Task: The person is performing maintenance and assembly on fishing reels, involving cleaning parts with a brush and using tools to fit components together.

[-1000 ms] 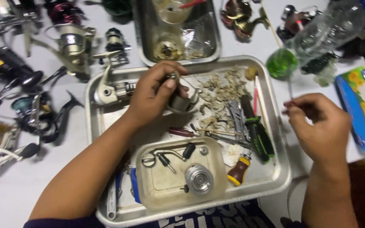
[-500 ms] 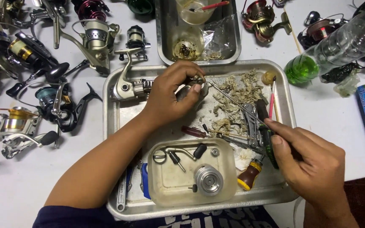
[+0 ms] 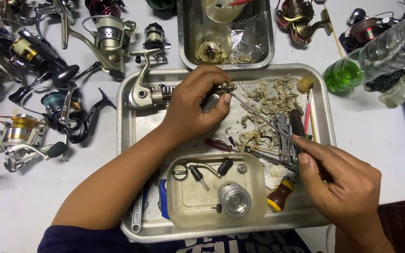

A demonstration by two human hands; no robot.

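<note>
My left hand (image 3: 194, 105) grips the body of a silver fishing reel (image 3: 147, 93) over the upper left of a metal tray (image 3: 128, 136). My right hand (image 3: 341, 180) holds a long thin screwdriver (image 3: 258, 115) by its handle, and the shaft slants up to the left with its tip at the reel under my left thumb. Below my hands a clear plastic tub (image 3: 183, 201) holds a silver spool (image 3: 234, 199), a crank handle (image 3: 207, 168) and small parts.
Several fishing reels (image 3: 48, 93) lie on the white table left of the tray. Dirty paper scraps (image 3: 268, 96), a multi-tool (image 3: 284, 136) and a red-handled screwdriver (image 3: 217, 145) lie in the tray. A second tray (image 3: 183, 51) sits behind. A green-bottomed plastic bottle (image 3: 376, 56) lies at right.
My right hand came in from the right, took up the screwdriver and brought its tip to the reel. My left hand has kept its hold on the reel.
</note>
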